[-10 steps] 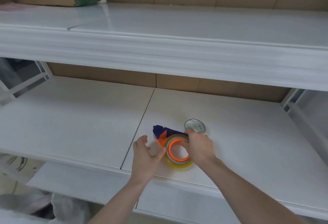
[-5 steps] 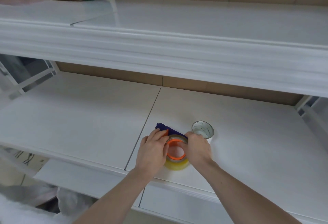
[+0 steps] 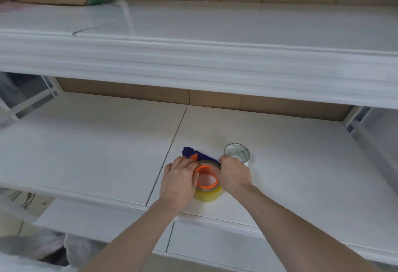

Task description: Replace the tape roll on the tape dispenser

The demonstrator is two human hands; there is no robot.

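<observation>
Both hands are working a tape roll on the dispenser, lying on the lower shelf.

The shelf is carrying everything near its front edge, right of the seam. The left hand is curling over the roll's 9 o'clock side, its grip closed on the roll and dispenser; the right hand is pinching the 3 o'clock rim, fingers bent tight. The yellowish roll is lying flat, orange hub facing up. The dispenser's long axis seems to be running toward 10 o'clock, blue nose pointing away. A spare core is standing just beside, at 1 o'clock. Pinning the body while lifting evenly should be helping here.
</observation>
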